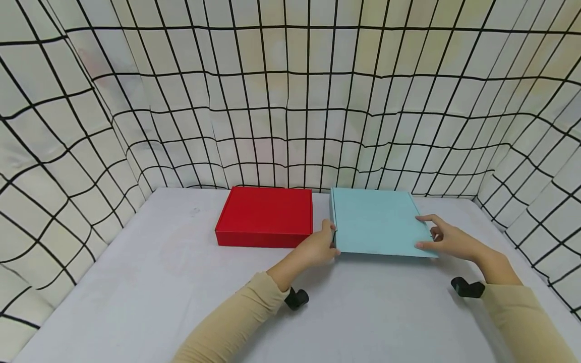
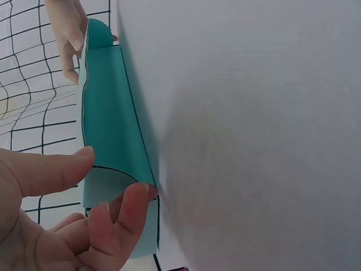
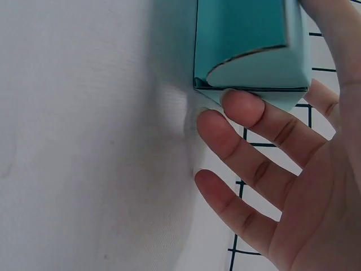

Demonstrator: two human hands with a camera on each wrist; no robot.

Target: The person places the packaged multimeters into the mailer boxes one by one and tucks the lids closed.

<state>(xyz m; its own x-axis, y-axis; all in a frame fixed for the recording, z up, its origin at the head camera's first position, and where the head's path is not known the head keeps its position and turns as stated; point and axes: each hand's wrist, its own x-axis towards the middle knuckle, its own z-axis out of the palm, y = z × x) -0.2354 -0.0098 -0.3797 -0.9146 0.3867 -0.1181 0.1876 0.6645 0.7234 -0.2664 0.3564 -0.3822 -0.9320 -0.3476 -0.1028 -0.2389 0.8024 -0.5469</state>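
A light blue cardboard box [image 1: 379, 222] lies on the table, its lid lowered over the top. Its near side stands open, showing the teal inside [image 2: 110, 107] and curved side flaps in both wrist views. My left hand [image 1: 314, 246] grips the near left corner, thumb at the lid's edge and bent fingers by the side flap [image 2: 104, 189]. On the other side, my right hand [image 1: 454, 243] touches the right edge of the lid with its thumb and a stretched finger. Its other fingers are spread loosely beside the box's side wall [image 3: 282, 97].
A closed red box [image 1: 265, 212] sits left of the light blue one, close to my left hand. White cloth covers the table [image 1: 150, 282]. White walls with a black grid [image 1: 295, 91] rise behind and at both sides. Black wrist devices [image 1: 297, 299] hang below both sleeves.
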